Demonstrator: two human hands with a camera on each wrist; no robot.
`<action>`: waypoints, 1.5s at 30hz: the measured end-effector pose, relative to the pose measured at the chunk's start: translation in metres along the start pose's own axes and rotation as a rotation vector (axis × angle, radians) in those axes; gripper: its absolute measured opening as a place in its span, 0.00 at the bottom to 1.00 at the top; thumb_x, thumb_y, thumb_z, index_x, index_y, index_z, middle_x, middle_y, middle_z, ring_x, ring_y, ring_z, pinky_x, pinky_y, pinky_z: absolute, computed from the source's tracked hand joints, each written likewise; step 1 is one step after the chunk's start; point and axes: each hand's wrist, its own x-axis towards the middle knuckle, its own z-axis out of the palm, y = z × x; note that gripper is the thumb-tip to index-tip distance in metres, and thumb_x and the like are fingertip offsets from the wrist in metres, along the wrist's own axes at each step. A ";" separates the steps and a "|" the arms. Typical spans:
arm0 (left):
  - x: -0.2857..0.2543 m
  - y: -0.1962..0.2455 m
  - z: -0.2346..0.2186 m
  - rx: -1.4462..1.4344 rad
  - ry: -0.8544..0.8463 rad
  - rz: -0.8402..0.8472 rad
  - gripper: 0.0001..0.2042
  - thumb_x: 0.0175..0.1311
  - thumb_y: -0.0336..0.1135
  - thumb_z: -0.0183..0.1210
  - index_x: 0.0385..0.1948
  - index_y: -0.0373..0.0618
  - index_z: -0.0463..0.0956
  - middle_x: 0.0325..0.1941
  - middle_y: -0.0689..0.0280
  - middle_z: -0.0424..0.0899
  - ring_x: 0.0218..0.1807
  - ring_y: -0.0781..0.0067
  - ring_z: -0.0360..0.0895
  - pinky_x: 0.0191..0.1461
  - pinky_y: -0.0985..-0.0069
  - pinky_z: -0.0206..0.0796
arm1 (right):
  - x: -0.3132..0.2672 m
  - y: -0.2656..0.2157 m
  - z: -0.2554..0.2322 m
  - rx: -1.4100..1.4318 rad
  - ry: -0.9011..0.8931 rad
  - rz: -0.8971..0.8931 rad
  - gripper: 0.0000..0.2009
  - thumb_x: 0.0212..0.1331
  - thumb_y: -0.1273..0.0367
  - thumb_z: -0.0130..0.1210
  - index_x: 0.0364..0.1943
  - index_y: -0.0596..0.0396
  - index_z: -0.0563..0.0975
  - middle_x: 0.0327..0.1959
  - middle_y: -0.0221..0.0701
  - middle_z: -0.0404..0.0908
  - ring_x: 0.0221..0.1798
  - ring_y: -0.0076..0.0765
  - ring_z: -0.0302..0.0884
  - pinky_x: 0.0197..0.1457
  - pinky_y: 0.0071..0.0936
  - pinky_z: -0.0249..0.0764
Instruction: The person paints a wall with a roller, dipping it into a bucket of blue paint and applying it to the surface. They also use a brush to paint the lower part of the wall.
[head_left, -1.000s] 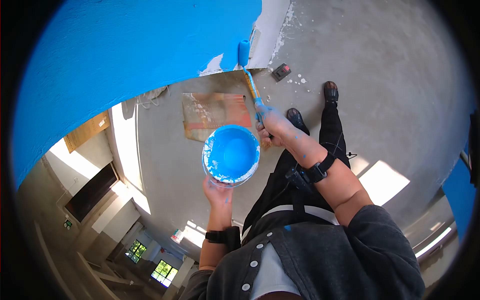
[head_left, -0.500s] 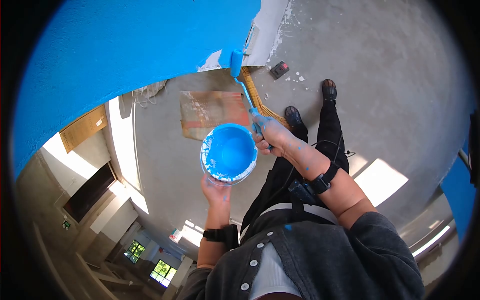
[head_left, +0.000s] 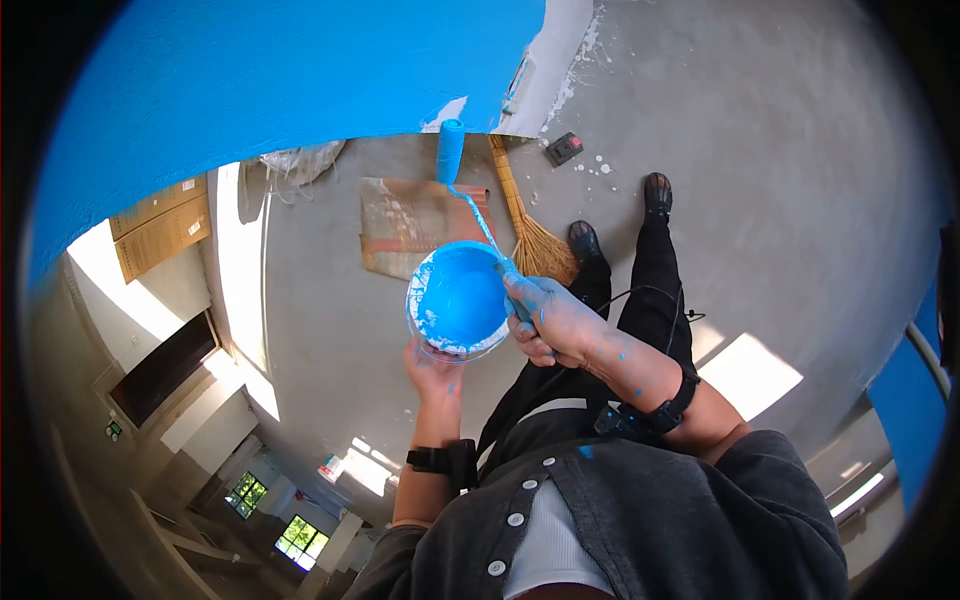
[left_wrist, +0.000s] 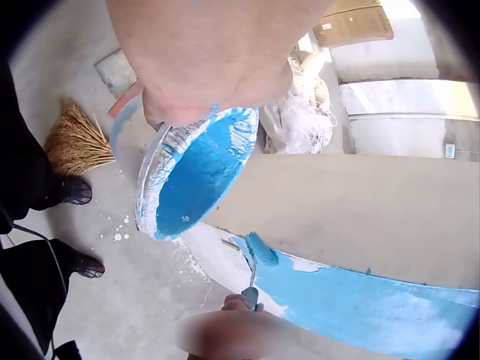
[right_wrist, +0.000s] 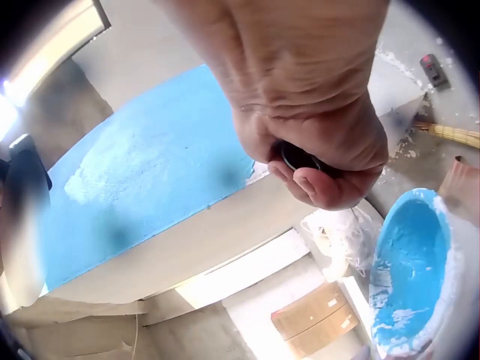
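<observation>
My left hand (head_left: 432,366) holds a white bucket (head_left: 460,300) of blue paint from underneath, fingers curled round its base. In the left wrist view the bucket (left_wrist: 195,176) tilts below that hand (left_wrist: 210,67). My right hand (head_left: 548,322) grips the handle of a paint roller, just right of the bucket's rim. The blue roller head (head_left: 451,150) sits near the lower edge of the blue-painted wall (head_left: 250,80), beside an unpainted white patch. From the right wrist, the fist (right_wrist: 315,112) wraps the dark handle end (right_wrist: 300,159), with the bucket (right_wrist: 409,270) at the lower right.
A straw broom (head_left: 535,240) leans at the wall's base beside a flattened cardboard sheet (head_left: 410,225). A small black-and-red object (head_left: 563,148) lies on the paint-spattered concrete floor. My black shoes (head_left: 585,240) stand near the broom. White sacks (left_wrist: 304,112) lie by the wall.
The roller has slid left along the wall's lower edge. My right hand has drawn back and down beside the bucket. The bucket stays in my left hand.
</observation>
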 end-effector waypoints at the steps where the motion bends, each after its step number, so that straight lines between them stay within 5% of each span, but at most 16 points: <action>1: -0.002 -0.001 0.000 -0.027 0.014 -0.010 0.27 0.57 0.49 0.38 0.57 0.45 0.56 0.62 0.59 0.57 0.62 0.56 0.55 0.62 0.53 0.48 | -0.007 0.002 0.005 -0.012 0.001 0.002 0.18 0.62 0.56 0.37 0.22 0.53 0.62 0.10 0.24 0.57 0.06 0.18 0.49 0.07 0.17 0.49; 12: 0.007 -0.007 -0.011 -0.119 0.010 0.082 0.24 0.58 0.46 0.38 0.54 0.42 0.60 0.59 0.58 0.61 0.59 0.56 0.60 0.59 0.54 0.53 | -0.037 -0.014 -0.014 -0.130 0.197 -0.192 0.18 0.59 0.52 0.41 0.24 0.50 0.61 0.11 0.25 0.57 0.05 0.18 0.50 0.07 0.18 0.48; 17: 0.005 -0.013 -0.003 -0.183 0.068 0.077 0.24 0.58 0.45 0.38 0.53 0.41 0.61 0.59 0.57 0.61 0.59 0.57 0.60 0.59 0.54 0.54 | -0.056 -0.032 0.015 -0.043 0.084 -0.091 0.17 0.60 0.53 0.40 0.25 0.50 0.61 0.11 0.23 0.56 0.06 0.17 0.49 0.07 0.17 0.48; 24: 0.004 -0.012 0.001 -0.212 -0.028 0.055 0.25 0.57 0.46 0.39 0.55 0.41 0.59 0.60 0.57 0.59 0.61 0.57 0.57 0.61 0.53 0.51 | -0.021 -0.090 -0.017 0.099 0.081 -0.016 0.16 0.61 0.55 0.38 0.24 0.51 0.60 0.11 0.18 0.56 0.07 0.10 0.49 0.05 0.12 0.45; 32: -0.003 -0.011 0.012 -0.224 -0.097 0.076 0.27 0.55 0.48 0.40 0.56 0.42 0.58 0.62 0.56 0.57 0.62 0.56 0.56 0.61 0.51 0.49 | -0.063 -0.043 0.013 0.062 -0.044 0.023 0.16 0.62 0.56 0.36 0.24 0.52 0.61 0.11 0.20 0.56 0.06 0.11 0.49 0.05 0.12 0.44; 38: -0.007 -0.006 0.013 -0.275 -0.024 0.004 0.28 0.57 0.48 0.35 0.59 0.45 0.54 0.64 0.58 0.54 0.64 0.54 0.52 0.63 0.50 0.45 | -0.044 -0.067 -0.007 0.086 -0.009 0.078 0.16 0.63 0.57 0.35 0.24 0.52 0.61 0.11 0.20 0.56 0.06 0.10 0.49 0.05 0.11 0.44; 45: -0.010 -0.009 0.019 -0.231 -0.058 0.042 0.27 0.55 0.47 0.40 0.55 0.41 0.58 0.60 0.57 0.59 0.59 0.57 0.60 0.59 0.55 0.54 | -0.086 -0.048 0.027 0.004 -0.082 0.083 0.16 0.62 0.56 0.35 0.23 0.52 0.62 0.10 0.21 0.55 0.06 0.13 0.47 0.05 0.13 0.44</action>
